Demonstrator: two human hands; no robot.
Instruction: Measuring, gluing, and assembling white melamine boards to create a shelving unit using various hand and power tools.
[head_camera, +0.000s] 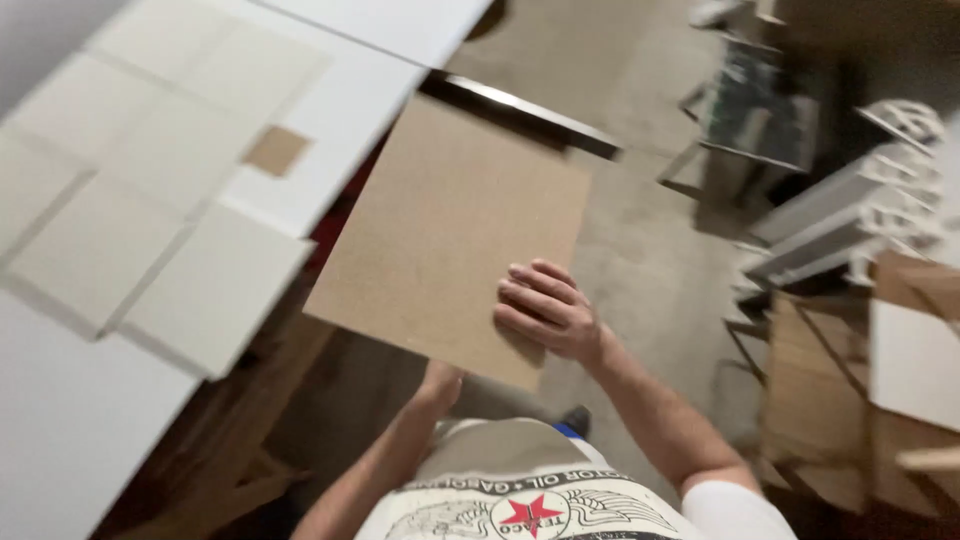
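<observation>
I hold a flat brown fibreboard panel (440, 230) out in front of my body, tilted over the floor. My right hand (545, 308) lies on its top face near the right front corner, fingers spread across the board. My left hand (440, 382) is mostly hidden beneath the panel's near edge, supporting it from below; only the wrist and heel show. The far edge of the panel covers part of a dark frame (520, 108).
A white table (60, 440) on the left carries several white square panels (205, 290) and a small brown square (276, 150). Stacked boards and cardboard (850, 370) stand at right, white frames (850, 215) behind them. Concrete floor (650, 270) lies below.
</observation>
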